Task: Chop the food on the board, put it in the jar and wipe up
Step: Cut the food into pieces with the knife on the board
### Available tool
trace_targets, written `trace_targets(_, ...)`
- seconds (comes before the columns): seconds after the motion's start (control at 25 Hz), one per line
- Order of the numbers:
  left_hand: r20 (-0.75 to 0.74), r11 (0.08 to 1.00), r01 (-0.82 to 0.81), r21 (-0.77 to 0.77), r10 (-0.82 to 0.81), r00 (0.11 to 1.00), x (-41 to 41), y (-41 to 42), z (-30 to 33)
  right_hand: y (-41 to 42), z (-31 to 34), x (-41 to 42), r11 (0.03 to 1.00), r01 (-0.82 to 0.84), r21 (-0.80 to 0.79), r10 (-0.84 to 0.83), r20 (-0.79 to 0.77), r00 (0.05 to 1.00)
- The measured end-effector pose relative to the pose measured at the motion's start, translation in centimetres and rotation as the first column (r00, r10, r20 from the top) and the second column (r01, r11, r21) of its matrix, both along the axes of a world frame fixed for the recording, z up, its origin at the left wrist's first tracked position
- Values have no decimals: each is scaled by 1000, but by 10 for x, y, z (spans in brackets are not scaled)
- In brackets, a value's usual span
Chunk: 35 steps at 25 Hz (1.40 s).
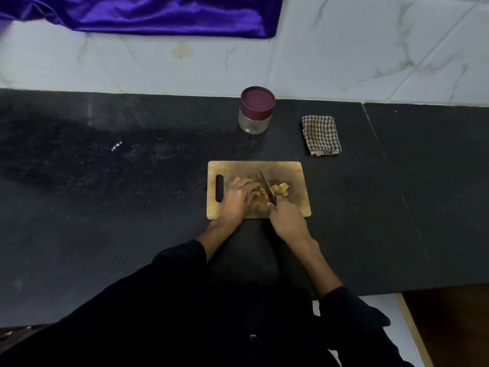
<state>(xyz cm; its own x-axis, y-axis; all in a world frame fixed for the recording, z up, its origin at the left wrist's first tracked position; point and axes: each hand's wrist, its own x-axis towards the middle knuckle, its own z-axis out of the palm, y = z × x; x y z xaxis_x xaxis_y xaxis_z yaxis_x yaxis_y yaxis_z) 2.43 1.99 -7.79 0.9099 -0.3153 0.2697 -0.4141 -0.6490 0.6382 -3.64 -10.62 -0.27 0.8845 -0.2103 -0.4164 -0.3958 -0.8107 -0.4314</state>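
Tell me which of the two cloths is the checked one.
The small folded cloth lying on the black counter, right of the jar. The other, a shiny purple cloth, is plain and hangs against the wall.

Left hand (pixel 239 196) curled pressing down, right hand (pixel 284 219) clenched, forearms converging

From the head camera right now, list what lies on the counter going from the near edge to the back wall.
Right hand gripping the knife → cutting board with chopped food → checked cloth → lidded jar.
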Motion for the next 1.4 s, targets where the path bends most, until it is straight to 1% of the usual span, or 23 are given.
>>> trace_targets(0.28,6,1000,7,3,-7,1000,0,0,2,5,-2,4,998,-11,-68,10,-9,1000)
trace_targets(0.48,0,1000,9,-2,-9,1000,-1,-1,3,14,1,4,987,-38,-156,37,-8,999)
trace_targets(0.68,7,1000,25,-9,-25,1000,-1,0,5,18,2,14,981,-30,-191,26,-27,999)
trace_targets(0.8,18,999,37,-21,-36,999,-3,0,6,21,-3,20,984,-6,-176,-7,-73,997)
trace_targets(0.96,-18,1000,25,-11,-25,1000,-1,-1,5,14,-8,19,993,-20,-112,14,-52,999)
trace_targets(1.16,-12,999,28,-24,-28,1000,-2,-1,6,9,-6,18,998,-20,-56,20,-1,1000)
trace_targets(1.4,-5,1000,25,-19,-25,1000,-2,0,5,9,-8,17,994,-65,-89,66,11,998)
